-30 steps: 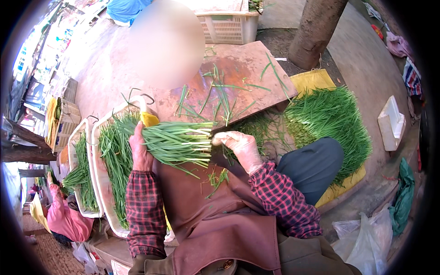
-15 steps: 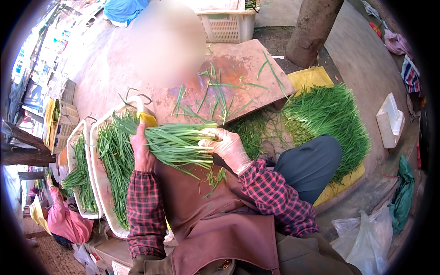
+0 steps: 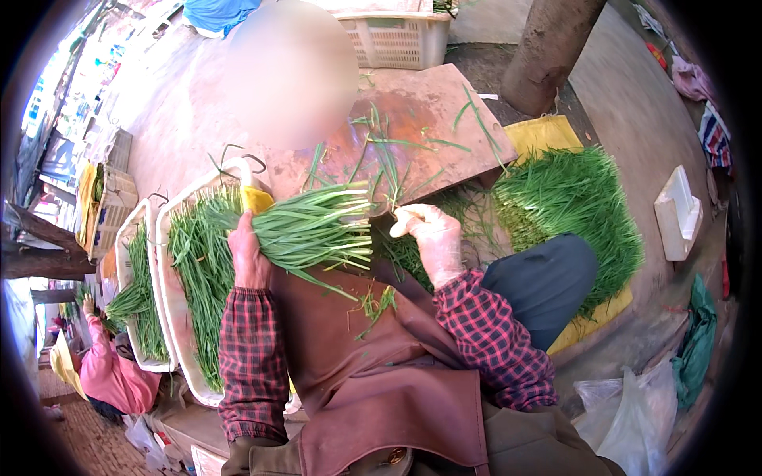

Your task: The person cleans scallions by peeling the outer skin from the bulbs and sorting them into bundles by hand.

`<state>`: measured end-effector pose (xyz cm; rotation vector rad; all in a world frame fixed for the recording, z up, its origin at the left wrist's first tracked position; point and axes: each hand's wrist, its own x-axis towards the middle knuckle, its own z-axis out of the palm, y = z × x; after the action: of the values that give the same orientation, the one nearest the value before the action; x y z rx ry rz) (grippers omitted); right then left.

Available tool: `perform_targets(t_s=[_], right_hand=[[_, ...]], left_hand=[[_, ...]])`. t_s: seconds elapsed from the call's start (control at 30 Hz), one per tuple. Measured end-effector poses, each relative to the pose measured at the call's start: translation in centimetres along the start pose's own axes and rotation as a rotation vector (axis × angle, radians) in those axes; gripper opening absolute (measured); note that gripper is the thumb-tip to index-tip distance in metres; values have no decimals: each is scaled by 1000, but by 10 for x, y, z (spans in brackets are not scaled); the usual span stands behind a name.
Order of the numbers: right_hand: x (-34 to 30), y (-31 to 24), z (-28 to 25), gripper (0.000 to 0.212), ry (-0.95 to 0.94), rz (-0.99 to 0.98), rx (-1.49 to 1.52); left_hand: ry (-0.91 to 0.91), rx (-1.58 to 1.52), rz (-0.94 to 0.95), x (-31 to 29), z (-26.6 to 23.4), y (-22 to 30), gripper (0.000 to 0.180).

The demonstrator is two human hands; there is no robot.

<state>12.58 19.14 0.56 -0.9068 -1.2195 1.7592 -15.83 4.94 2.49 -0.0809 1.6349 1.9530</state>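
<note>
My left hand (image 3: 251,260) is closed round the leafy end of a bunch of garlic chives (image 3: 313,226), held above my lap. The pale cut ends fan out toward the right. Just right of those ends, apart from them, my right hand (image 3: 435,238) wears a thin pale glove; its thumb and forefinger are pinched together. Whatever lies between those fingertips is too small to name. Below the bunch, loose green scraps (image 3: 375,305) lie on my brown apron (image 3: 325,341).
A low reddish board (image 3: 452,103) with scattered blades lies ahead. At right, a big pile of chives (image 3: 571,214) rests on yellow sacking (image 3: 548,135), near a tree trunk (image 3: 548,55). White crates (image 3: 164,262) of chives stand at left. Another person (image 3: 119,377) in pink is far left.
My right hand has come away from the cut ends of the bunch and moved right. The bunch's cut ends have spread apart and tipped slightly upward; my left hand keeps its hold.
</note>
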Motion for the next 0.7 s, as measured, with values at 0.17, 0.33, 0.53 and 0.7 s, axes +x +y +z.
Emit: perform_targets(t_s=[0.17, 0.33, 0.53, 0.7], right_hand=[[-4, -4, -2, 10, -5, 109, -71], [-8, 10, 18, 12, 26, -429, -468], [-16, 16, 13, 28, -220, 191, -290], [-12, 30, 30, 40, -434, 387, 230]], left_hand=[[27, -63, 28, 8, -6, -3, 31], [23, -94, 85, 19, -15, -7, 29], [43, -203, 106, 14, -14, -5, 29], [-29, -314, 25, 33, -24, -17, 28]])
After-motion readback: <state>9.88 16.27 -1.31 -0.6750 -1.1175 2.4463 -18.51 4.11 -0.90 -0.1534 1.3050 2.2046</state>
